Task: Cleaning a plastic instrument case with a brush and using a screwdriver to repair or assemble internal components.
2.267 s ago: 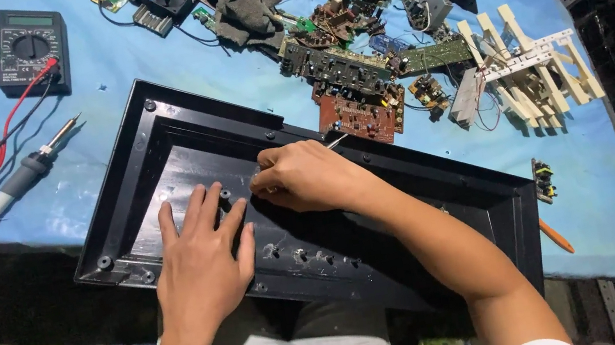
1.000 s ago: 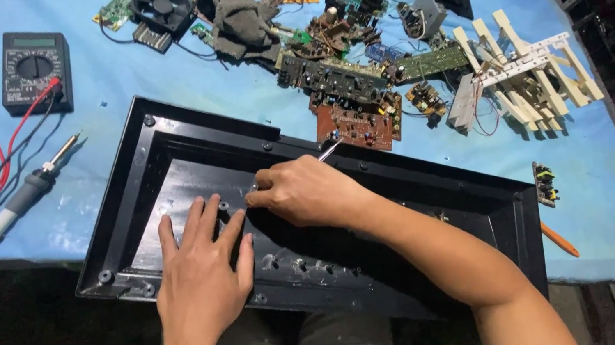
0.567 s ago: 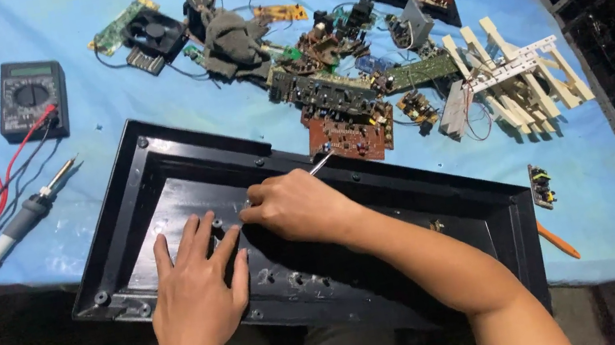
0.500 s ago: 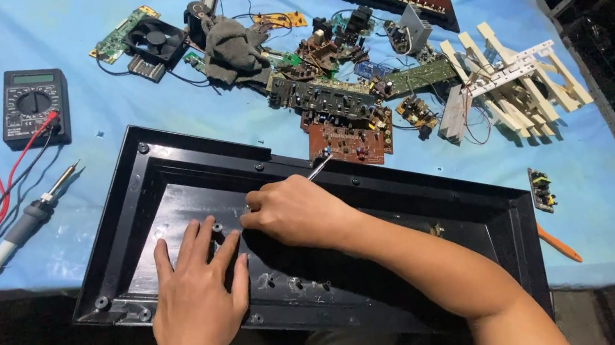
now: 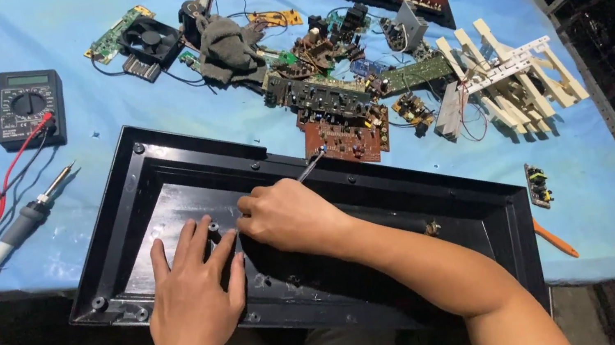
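A long black plastic casing lies open side up at the near edge of a table covered in blue cloth. My left hand rests flat inside it, fingers spread on the dark inner panel. My right hand is closed around a thin metal tool whose shaft sticks out toward the far rim of the casing; its tip is hidden under the fingers. The two hands touch at the fingertips.
A black multimeter with red leads and a soldering iron lie at the left. Several circuit boards, a small fan, wires and white plastic keys are heaped behind the casing. An orange-handled tool lies at the right.
The view has shifted a little, so the casing sits lower and more to the right. Both hands stay in the same place inside the casing.
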